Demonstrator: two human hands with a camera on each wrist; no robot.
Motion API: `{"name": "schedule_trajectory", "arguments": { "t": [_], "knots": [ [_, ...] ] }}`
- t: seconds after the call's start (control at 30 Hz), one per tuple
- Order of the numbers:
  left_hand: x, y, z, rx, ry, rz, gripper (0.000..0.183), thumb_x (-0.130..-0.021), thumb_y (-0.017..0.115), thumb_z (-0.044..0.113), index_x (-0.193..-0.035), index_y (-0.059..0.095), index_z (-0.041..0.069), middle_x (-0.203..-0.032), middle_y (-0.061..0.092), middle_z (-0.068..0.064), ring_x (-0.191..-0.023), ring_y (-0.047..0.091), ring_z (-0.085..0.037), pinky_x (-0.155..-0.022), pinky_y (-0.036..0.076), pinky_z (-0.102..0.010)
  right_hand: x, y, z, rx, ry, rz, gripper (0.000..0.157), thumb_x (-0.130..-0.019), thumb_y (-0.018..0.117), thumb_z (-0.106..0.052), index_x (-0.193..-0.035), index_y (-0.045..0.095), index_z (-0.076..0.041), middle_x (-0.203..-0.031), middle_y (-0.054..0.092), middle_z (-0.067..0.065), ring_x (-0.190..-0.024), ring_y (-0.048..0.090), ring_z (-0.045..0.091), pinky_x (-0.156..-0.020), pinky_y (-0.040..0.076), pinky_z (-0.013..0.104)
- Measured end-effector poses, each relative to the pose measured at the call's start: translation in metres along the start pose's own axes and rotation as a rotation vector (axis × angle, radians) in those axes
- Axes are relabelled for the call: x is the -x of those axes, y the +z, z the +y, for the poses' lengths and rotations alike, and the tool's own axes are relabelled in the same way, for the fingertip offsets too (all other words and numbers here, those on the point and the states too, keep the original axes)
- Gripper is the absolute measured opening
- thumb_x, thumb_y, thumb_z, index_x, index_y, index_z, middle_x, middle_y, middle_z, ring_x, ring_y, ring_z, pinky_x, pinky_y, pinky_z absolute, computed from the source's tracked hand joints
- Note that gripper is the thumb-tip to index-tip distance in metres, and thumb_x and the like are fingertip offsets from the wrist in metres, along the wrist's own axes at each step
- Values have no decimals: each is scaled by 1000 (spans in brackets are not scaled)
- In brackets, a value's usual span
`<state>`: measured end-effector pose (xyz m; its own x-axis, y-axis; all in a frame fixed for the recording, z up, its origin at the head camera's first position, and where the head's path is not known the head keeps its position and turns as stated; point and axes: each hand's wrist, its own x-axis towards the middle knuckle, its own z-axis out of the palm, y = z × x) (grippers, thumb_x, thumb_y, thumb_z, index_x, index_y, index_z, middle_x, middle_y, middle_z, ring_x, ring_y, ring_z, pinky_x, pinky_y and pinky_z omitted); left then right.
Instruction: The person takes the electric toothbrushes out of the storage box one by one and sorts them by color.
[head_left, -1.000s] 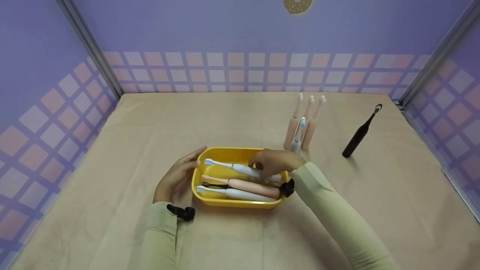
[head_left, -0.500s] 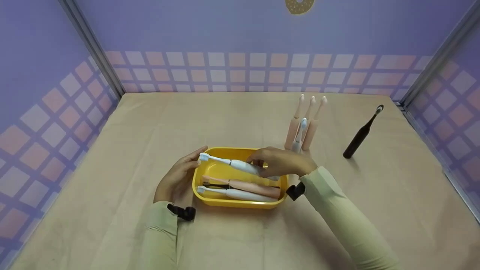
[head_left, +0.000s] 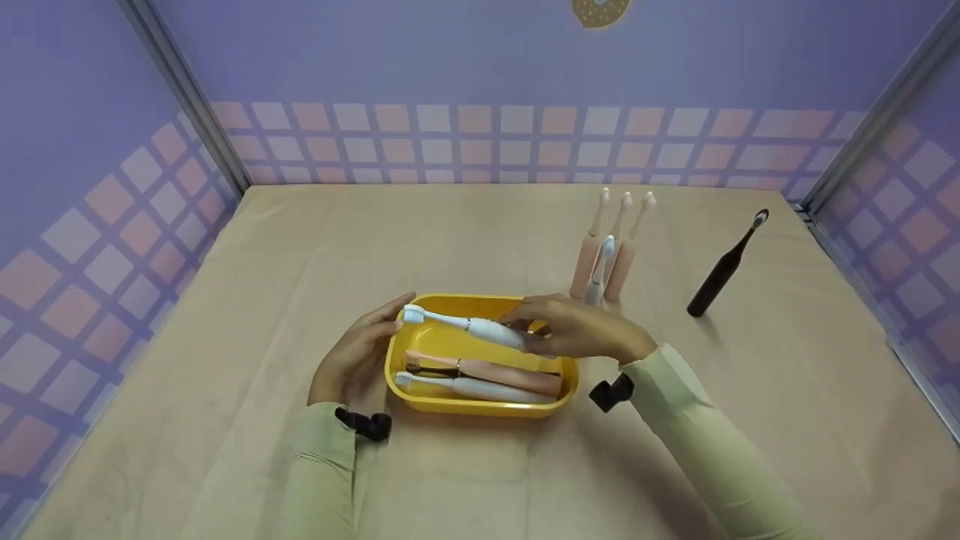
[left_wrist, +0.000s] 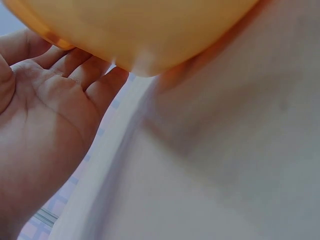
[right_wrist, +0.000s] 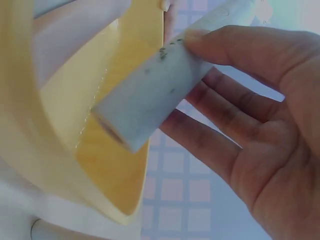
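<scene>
In the head view my right hand (head_left: 581, 328) pinches the handle of a white electric toothbrush (head_left: 491, 331) over the yellow bin (head_left: 484, 409). The brush lies at a slant, its head towards the left rim. Close up in the right wrist view, thumb and fingers grip the white handle (right_wrist: 150, 90) near its base. My left hand (head_left: 356, 352) holds the bin's left end, thumb at the rim; the left wrist view shows its fingers against the bin's outer wall (left_wrist: 150, 35). Inside the bin lie a pink toothbrush (head_left: 510, 375), a mostly covered black one (head_left: 431, 370) and another white one (head_left: 487, 391).
Beyond the bin's right end several toothbrushes stand upright: pink ones (head_left: 621, 270) with a white one (head_left: 596, 289) in front. Farther right stands a black toothbrush (head_left: 720, 277). A beige cloth (head_left: 360, 240) covers the table, and patterned walls (head_left: 495, 142) enclose it.
My right hand has lifted the white toothbrush from the bin's floor, and its wrist has shifted right. The left hand keeps its place at the bin.
</scene>
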<state>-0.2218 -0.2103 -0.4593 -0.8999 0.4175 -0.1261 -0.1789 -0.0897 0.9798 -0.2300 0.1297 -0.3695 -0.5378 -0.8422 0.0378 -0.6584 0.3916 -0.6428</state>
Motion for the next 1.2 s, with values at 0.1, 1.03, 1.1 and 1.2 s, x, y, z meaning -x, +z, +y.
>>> {"name": "schedule_trajectory", "arguments": {
  "t": [0.1, 1.03, 1.1, 1.2],
  "knots": [
    [0, -1, 0, -1, 5, -4, 57, -99, 38, 9, -154, 23, 13, -158, 26, -10, -141, 33, -24, -109, 40, -27, 3, 0, 1, -10, -5, 23, 38, -89, 64, -4, -127, 62, -6, -117, 66, 8, -102, 64, 19, -88, 56, 35],
    [1, 0, 1, -10, 8, 10, 58, -99, 39, 8, -154, 23, 12, -158, 26, -11, -142, 32, -28, -106, 42, -25, 39, -3, 15, -157, -113, 183, 34, -86, 65, -1, -119, 64, -7, -112, 66, 8, -101, 65, 19, -82, 58, 30],
    [1, 0, 1, 3, 10, 6, 58, -99, 39, 8, -154, 23, 12, -158, 26, -11, -142, 32, -29, -105, 43, -26, 42, -4, 16, -169, -106, 198, 35, -85, 66, 0, -119, 64, -6, -113, 66, 9, -99, 65, 21, -82, 58, 31],
    [1, 0, 1, 17, 12, -2, 58, -99, 39, 8, -154, 22, 11, -158, 26, -12, -142, 32, -29, -106, 43, -27, 47, -4, 18, -178, -90, 211, 37, -85, 67, -1, -122, 63, -4, -115, 65, 11, -95, 66, 22, -82, 58, 34]
  ]
}}
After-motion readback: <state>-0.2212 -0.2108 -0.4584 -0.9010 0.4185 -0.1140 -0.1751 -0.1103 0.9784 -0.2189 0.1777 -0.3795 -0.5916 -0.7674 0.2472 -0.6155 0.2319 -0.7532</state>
